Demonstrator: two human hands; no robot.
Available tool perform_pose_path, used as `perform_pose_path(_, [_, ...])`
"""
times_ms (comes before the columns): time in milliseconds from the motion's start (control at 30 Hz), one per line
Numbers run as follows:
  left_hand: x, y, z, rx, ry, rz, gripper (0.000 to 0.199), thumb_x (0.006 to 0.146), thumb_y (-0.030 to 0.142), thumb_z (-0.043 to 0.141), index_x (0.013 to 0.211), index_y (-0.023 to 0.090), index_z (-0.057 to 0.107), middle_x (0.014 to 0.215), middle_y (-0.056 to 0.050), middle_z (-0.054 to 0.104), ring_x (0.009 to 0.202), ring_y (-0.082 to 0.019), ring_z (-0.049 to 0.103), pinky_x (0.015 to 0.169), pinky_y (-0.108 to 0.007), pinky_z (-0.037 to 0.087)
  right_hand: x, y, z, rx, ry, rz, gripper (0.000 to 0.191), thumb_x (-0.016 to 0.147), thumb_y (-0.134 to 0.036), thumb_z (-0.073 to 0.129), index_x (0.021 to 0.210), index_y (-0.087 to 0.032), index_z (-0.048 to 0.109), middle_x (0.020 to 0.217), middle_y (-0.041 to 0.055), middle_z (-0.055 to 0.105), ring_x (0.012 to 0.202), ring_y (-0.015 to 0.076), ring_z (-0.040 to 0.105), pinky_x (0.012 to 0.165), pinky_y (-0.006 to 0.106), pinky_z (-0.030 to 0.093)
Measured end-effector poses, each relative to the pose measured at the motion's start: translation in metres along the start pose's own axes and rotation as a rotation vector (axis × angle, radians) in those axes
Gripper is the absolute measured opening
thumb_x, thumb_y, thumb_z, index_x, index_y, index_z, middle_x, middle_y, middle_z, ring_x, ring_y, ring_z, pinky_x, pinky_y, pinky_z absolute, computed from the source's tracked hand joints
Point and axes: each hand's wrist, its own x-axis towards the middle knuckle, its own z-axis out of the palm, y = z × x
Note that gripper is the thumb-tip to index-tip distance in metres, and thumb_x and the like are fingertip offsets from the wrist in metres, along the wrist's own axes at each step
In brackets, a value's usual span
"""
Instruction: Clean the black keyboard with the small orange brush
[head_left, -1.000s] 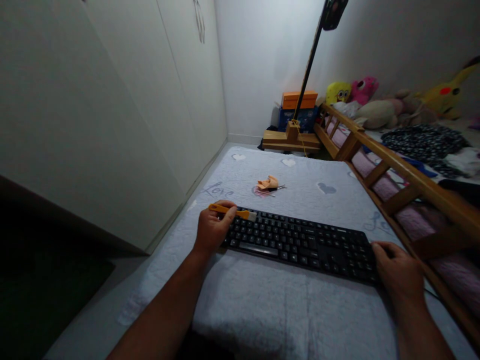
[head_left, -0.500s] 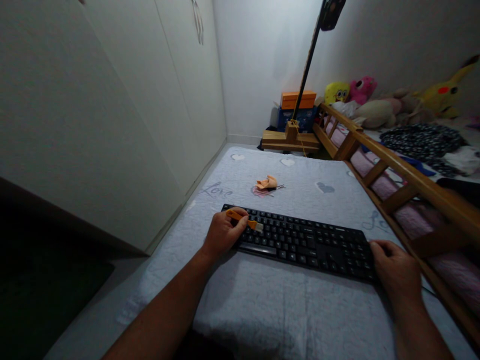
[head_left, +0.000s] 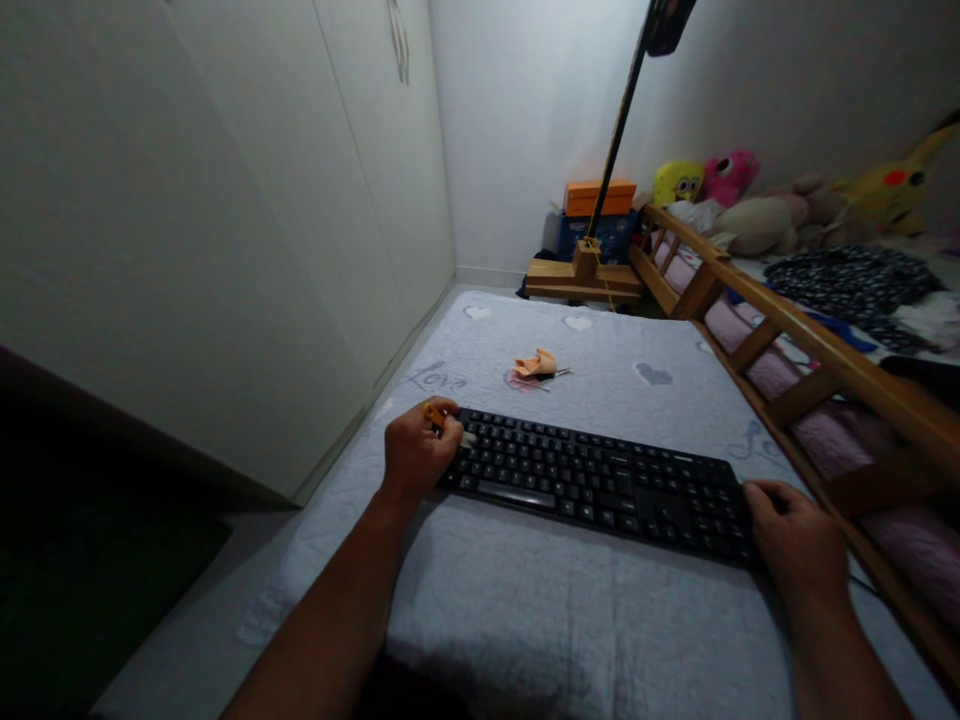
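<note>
A black keyboard (head_left: 570, 480) lies at a slight slant on the pale blue bedspread. My left hand (head_left: 420, 450) is closed round a small brush (head_left: 433, 416) with an orange handle, and its light bristles rest over the keys at the keyboard's left end. At the opposite end, my right hand (head_left: 799, 540) grips the keyboard's right edge between thumb and fingers. Some of those fingers are hidden beneath it. Beyond the keyboard lies a crumpled orange cloth (head_left: 535, 364) with thin metal-looking pieces beside it.
On the right runs a wooden bed rail (head_left: 817, 345), with plush toys (head_left: 679, 184) and clothes behind it. A white wardrobe (head_left: 300, 220) stands along the left. At the far end are a pole on a wooden base (head_left: 585, 272) and an orange box (head_left: 600, 197).
My left hand has moved left with the brush, from over the keys to the keyboard's left end. My right hand stays at the right edge.
</note>
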Motion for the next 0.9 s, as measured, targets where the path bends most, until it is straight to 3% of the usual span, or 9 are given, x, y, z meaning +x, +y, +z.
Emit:
perform_pose_path(300, [0.010,-0.020,-0.008,0.231,0.208,-0.059,0.023,0.073,0.017,0.055,0.083,0.018,0.075,0.067,-0.003,0.072,0.058,-0.017,0.063,0.061,-0.027,0.044,0.000,-0.003,-0.001,0.000,0.002,0.017,0.034,0.069,-0.049,0.054,0.077,-0.020,0.070,0.076,0.0095,0.070,0.075,0.0293,0.062,0.074,0.040,0.046])
perform_pose_path(433, [0.010,-0.016,-0.011,0.110,0.210,-0.114,0.019,0.076,0.022,0.058,0.084,0.018,0.075,0.065,-0.001,0.069,0.056,-0.017,0.061,0.060,-0.027,0.045,-0.001,-0.002,-0.001,-0.003,-0.014,0.022,0.035,0.070,-0.049,0.054,0.078,-0.020,0.070,0.078,0.0100,0.070,0.079,0.0311,0.064,0.076,0.041,0.046])
perform_pose_path(533, [0.006,-0.007,-0.009,-0.172,0.136,-0.146,0.018,0.082,0.029,0.060,0.086,0.018,0.074,0.074,-0.002,0.072,0.063,-0.016,0.065,0.064,-0.026,0.049,-0.001,-0.003,-0.002,0.003,-0.027,0.014,0.035,0.070,-0.049,0.053,0.078,-0.020,0.070,0.079,0.0104,0.071,0.080,0.0315,0.065,0.076,0.041,0.046])
perform_pose_path(667, [-0.001,0.009,-0.001,-0.497,-0.089,-0.212,0.019,0.083,0.036,0.066,0.082,0.017,0.072,0.080,-0.003,0.073,0.073,-0.018,0.068,0.068,-0.027,0.053,-0.002,-0.006,-0.003,0.015,-0.025,0.024,0.033,0.070,-0.048,0.054,0.077,-0.019,0.069,0.077,0.0105,0.070,0.079,0.0313,0.064,0.075,0.041,0.046])
perform_pose_path(900, [-0.009,0.021,0.011,-0.581,-0.336,-0.197,0.020,0.085,0.037,0.068,0.083,0.017,0.073,0.077,-0.003,0.072,0.070,-0.017,0.066,0.065,-0.026,0.050,-0.002,-0.007,-0.003,0.006,-0.004,-0.004,0.031,0.070,-0.047,0.054,0.075,-0.020,0.069,0.076,0.0099,0.070,0.077,0.0306,0.063,0.074,0.041,0.045])
